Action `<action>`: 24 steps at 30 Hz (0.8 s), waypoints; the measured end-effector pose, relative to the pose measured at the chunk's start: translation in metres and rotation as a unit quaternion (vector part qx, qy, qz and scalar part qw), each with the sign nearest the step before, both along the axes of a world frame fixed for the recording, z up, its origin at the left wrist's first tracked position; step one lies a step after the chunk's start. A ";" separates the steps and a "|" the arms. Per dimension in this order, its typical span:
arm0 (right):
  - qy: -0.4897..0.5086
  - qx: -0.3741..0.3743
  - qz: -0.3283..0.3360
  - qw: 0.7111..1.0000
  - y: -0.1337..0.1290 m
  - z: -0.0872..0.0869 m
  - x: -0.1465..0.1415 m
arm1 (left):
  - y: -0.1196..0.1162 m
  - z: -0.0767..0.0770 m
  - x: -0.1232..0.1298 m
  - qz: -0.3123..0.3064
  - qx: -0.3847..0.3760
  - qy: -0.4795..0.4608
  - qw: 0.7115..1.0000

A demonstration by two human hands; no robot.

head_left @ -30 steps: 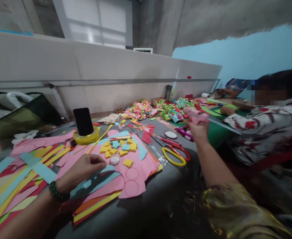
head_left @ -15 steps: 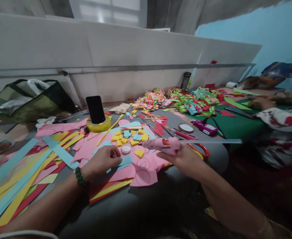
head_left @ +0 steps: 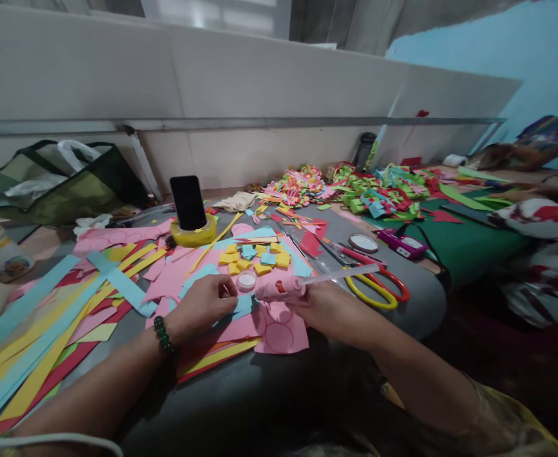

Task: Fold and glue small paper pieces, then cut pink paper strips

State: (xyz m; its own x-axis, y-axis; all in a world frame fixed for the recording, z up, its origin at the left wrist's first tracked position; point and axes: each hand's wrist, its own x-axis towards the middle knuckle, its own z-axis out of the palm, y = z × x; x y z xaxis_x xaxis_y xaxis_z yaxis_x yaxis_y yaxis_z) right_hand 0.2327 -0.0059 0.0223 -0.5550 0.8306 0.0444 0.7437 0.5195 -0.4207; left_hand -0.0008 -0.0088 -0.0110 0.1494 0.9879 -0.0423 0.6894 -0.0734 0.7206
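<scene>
My right hand [head_left: 324, 311] is wrapped round a pink hot glue gun [head_left: 281, 289], with a clear glue stick [head_left: 343, 273] sticking out of its back. The gun's nozzle points left, close to my left hand [head_left: 211, 299]. My left thumb and fingers are pinched together over light blue paper [head_left: 246, 306]; what they hold, if anything, is hidden. Between the hands stands a small round white-topped container [head_left: 247, 280]. Behind it lie several folded yellow paper pieces [head_left: 261, 269] and blue ones [head_left: 268, 259]. Pink paper with drawn circles [head_left: 279, 337] lies in front of the gun.
Scissors with yellow and red handles [head_left: 374, 299] lie right of the gun. A phone [head_left: 188, 202] leans in a yellow tape roll [head_left: 193, 233]. Coloured paper strips [head_left: 64, 330] cover the left side. Finished-looking paper flowers [head_left: 302, 185] are heaped behind. Another person's sleeve [head_left: 540, 219] is at right.
The glue gun has moved left and down, toward my left hand, and now covers a yellow paper piece. My left hand keeps its pinch. The view has shifted slightly.
</scene>
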 end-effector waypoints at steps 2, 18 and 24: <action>-0.006 -0.004 0.024 1.000 -0.001 0.003 0.002 | 0.000 0.000 0.000 0.004 0.002 0.001 1.000; 0.184 -0.067 -0.025 0.980 -0.004 0.012 0.021 | 0.000 0.000 -0.004 -0.012 -0.011 -0.010 1.000; 0.263 0.140 -0.249 0.921 0.027 0.025 0.087 | -0.002 0.014 -0.010 -0.008 -0.015 -0.143 0.990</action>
